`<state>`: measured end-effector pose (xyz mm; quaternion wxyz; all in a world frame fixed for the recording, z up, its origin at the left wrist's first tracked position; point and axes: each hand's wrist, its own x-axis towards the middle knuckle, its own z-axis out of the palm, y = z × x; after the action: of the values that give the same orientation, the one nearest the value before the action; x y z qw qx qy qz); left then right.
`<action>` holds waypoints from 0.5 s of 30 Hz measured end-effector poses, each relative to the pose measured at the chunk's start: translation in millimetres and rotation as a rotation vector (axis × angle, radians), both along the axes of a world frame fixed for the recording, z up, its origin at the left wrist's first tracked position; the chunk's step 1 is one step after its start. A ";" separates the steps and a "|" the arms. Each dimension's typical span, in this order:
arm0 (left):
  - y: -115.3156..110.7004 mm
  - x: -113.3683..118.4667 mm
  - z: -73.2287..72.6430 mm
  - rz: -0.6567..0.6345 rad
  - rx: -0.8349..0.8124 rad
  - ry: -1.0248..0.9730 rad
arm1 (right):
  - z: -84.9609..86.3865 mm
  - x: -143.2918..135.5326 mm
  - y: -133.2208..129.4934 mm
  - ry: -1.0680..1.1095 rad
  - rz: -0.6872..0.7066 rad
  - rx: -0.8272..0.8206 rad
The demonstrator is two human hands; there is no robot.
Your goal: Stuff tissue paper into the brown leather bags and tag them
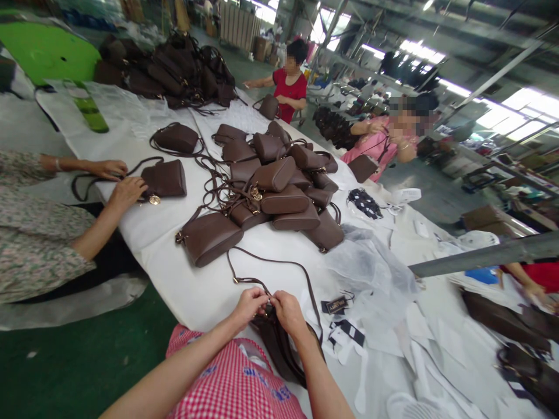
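Note:
At the near table edge, my left hand [252, 305] and my right hand [287, 309] meet fingertip to fingertip, pinching the end of a thin brown strap [279, 258] at a small metal fitting. A dark brown bag [277, 343] hangs below them, against the checked apron, partly covered by my right forearm. The strap loops over the white table [196, 288] in front of my hands. Beyond it lies a pile of brown bags [290, 203] with tangled straps and a gold charm.
A person in floral sleeves [48, 233] handles a brown bag [168, 179] at left. Two people stand across the table. Black tags [334, 305] and clear plastic [371, 273] lie at right, below a metal bar [484, 255]. A larger bag heap [174, 70] is at the back.

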<state>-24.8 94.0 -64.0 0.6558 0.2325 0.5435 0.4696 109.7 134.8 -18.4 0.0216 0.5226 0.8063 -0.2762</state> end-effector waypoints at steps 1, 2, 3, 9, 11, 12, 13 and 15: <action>0.0 0.0 -0.5 -0.003 0.000 0.007 | 0.2 -0.2 0.1 0.000 -0.003 0.001; -0.2 -0.1 -0.8 -0.006 0.000 0.013 | 0.5 -0.3 0.2 0.001 -0.006 0.003; -0.6 -0.2 -1.0 -0.008 -0.001 0.017 | 0.8 -0.4 0.3 0.002 -0.009 0.004; -0.8 -0.1 -1.4 -0.016 0.006 0.006 | 1.9 -0.3 1.5 0.012 -0.021 -0.003; 0.1 0.3 -2.4 -0.014 0.005 0.003 | 1.8 -0.3 2.0 0.019 -0.024 -0.008; 0.5 0.4 -3.1 -0.013 0.004 0.002 | 1.8 -0.3 2.1 0.022 -0.028 -0.009; 0.8 0.5 -3.9 -0.011 0.003 0.002 | 1.7 -0.3 2.3 0.026 -0.031 -0.010; 0.9 0.4 -5.1 -0.007 0.002 0.001 | 1.9 -0.3 2.4 0.037 -0.037 -0.015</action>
<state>-24.4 94.9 -69.1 0.6569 0.2355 0.5425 0.4677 109.4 137.2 -16.5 0.0053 0.5321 0.7947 -0.2921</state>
